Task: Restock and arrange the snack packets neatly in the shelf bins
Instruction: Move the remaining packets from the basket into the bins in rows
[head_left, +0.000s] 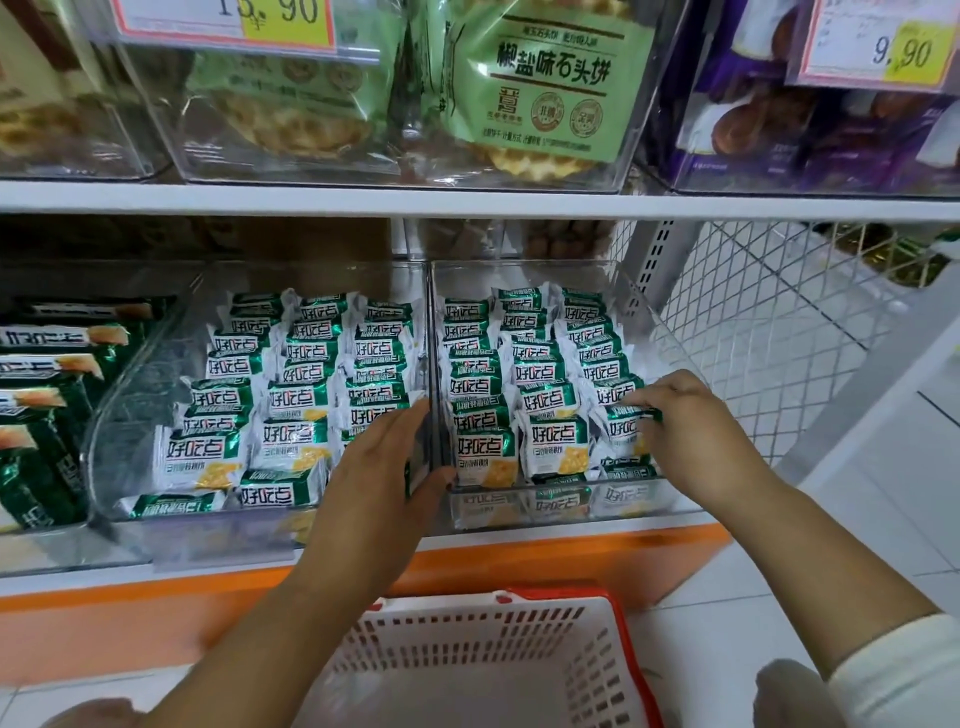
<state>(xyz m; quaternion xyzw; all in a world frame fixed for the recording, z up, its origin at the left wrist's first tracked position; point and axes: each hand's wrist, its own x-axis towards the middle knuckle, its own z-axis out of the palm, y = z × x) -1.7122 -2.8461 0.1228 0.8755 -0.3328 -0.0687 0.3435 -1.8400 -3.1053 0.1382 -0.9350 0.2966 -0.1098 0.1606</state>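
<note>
Left hand (382, 467) blocks the front packets (370, 415) at 12 o'clock from it. Right hand (691, 421), fingertips out of sight among packets. Basket (457, 634) at 6 o'clock, cut by the bottom edge. Price tag (223, 21) at 11, cropped on top. Packets' small print is unreadable.

Left hand (384, 457) stretched forward, fingers straight; right hand (680, 415) curled, pinching a packet (621, 434)

Shop aisle: price tags (223, 21) on clear shelf bins (519, 499) of snack packets (200, 457), shopping basket (483, 660) below.
</note>
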